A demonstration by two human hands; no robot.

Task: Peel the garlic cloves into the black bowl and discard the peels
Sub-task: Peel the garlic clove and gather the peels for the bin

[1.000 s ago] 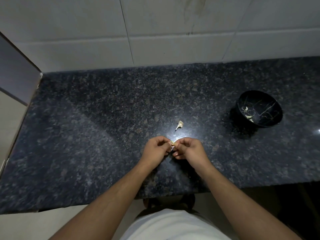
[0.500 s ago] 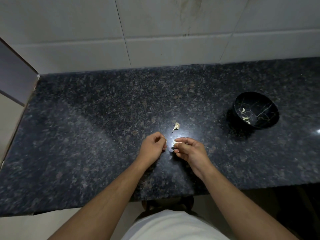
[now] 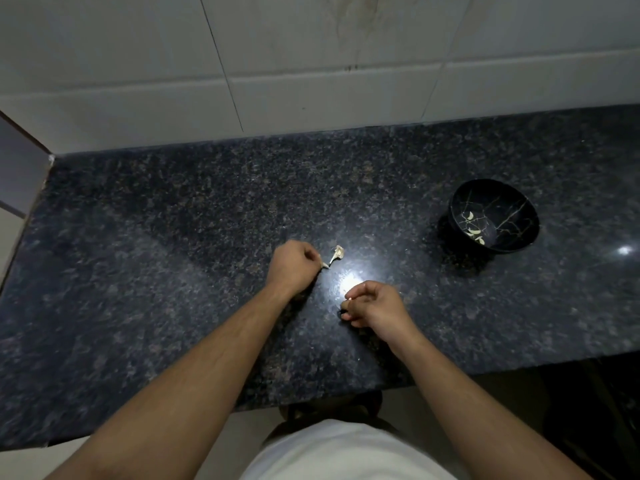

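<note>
My left hand (image 3: 294, 265) is curled, its fingertips pinching a small scrap of garlic peel (image 3: 325, 266) right beside a dry garlic stem with peel (image 3: 338, 252) lying on the counter. Closer to the front edge, my right hand (image 3: 375, 304) pinches a pale garlic clove (image 3: 349, 299) between thumb and fingers, most of it hidden. The black bowl (image 3: 519, 242) with gold veins stands at the right, well apart from both hands, and holds several peeled cloves (image 3: 473, 225).
The dark speckled granite counter (image 3: 173, 271) runs left to right, backed by a white tiled wall (image 3: 311, 81). A lamp glare (image 3: 349, 280) shines between my hands. The counter's front edge lies just below my forearms.
My hands have come apart. The left moved up toward the stem on the counter with the peel; the right drew back toward the front edge with the clove.
</note>
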